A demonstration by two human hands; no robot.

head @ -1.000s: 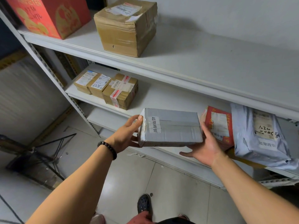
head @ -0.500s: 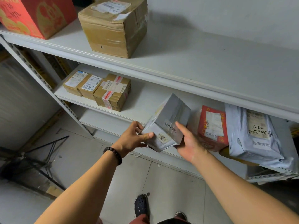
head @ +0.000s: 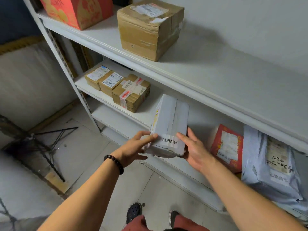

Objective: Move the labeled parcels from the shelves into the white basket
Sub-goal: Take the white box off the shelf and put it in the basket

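Grey parcel (head: 170,124): held in the air in front of the middle shelf (head: 100,97), between both hands and off every shelf.
View: head camera only.
Change: a second ago it lay flat and crosswise between the hands. Now it is turned end-on, its long axis running away from the fingers and its far end tipped up.
Meaning: judged as a label check during the lift. The printed label strip (head: 170,141) now sits at the near end, just beyond the fingers. The parcel is picked but not delivered.
White basket: not in view, so the carry remains.
Left hand (head: 135,147): pinches the near left corner, thumb on the top face and the other fingers below.
Right hand (head: 195,150): fingers (head: 191,137) nearly straight, cradling the near right edge rather than wrapped round it.
Material: grey plastic wrap, smooth and slightly creased, banded with tape. The shape is a firm rectangular block, so probably a box inside.
Right of the fingers: red parcel (head: 226,147), glossy with a paper label, then a soft wrinkled grey mailer bag (head: 270,165) with handwriting.
Beyond the left fingers: three small cardboard boxes (head: 116,87), taped and labelled.
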